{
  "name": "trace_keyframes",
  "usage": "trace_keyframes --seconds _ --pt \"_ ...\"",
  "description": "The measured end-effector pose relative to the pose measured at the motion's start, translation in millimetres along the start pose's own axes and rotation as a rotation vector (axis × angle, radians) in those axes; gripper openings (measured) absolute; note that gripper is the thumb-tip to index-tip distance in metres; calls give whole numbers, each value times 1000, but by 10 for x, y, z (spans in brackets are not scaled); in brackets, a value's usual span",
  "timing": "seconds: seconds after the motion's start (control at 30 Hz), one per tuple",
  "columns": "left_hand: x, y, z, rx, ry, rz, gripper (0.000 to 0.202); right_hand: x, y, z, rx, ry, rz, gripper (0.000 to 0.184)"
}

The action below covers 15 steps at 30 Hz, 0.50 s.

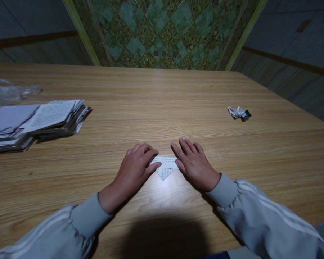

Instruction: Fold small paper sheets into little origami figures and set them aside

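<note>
A small piece of printed paper (166, 163) lies on the table in front of me, folded into a flat band with a triangular point toward me. My left hand (136, 163) holds its left end, thumb on the near side and bent fingers at the far edge. At the right end, my right hand (193, 162) rests with its fingers stretched out and slightly spread, the thumb touching the paper. Both ends of the paper are partly hidden under my fingers.
On the left of the wooden table (151, 97) sits a stack of printed papers (51, 115), with a clear plastic bag (10, 91) behind it. Several small folded paper pieces (239, 113) lie at the right. A patterned green wall (164, 32) stands beyond the far edge.
</note>
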<state>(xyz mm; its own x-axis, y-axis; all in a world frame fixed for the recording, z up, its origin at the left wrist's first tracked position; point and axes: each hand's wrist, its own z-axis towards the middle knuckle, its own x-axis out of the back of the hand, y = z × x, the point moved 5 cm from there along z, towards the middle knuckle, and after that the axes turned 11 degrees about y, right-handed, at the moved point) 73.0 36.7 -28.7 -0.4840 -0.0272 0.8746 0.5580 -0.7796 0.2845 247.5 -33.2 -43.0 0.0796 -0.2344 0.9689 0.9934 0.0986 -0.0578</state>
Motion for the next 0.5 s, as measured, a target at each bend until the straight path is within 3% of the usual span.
trace_keyframes --seconds 0.23,0.4,0.5 --pt "-100 -145 6 54 -41 -114 30 41 3 40 20 84 57 48" --pt "-85 -128 0 81 -14 -211 28 83 -25 97 43 124 306 36" --pt "-90 -103 5 104 -15 -249 30 79 -58 91 66 118 393 39"
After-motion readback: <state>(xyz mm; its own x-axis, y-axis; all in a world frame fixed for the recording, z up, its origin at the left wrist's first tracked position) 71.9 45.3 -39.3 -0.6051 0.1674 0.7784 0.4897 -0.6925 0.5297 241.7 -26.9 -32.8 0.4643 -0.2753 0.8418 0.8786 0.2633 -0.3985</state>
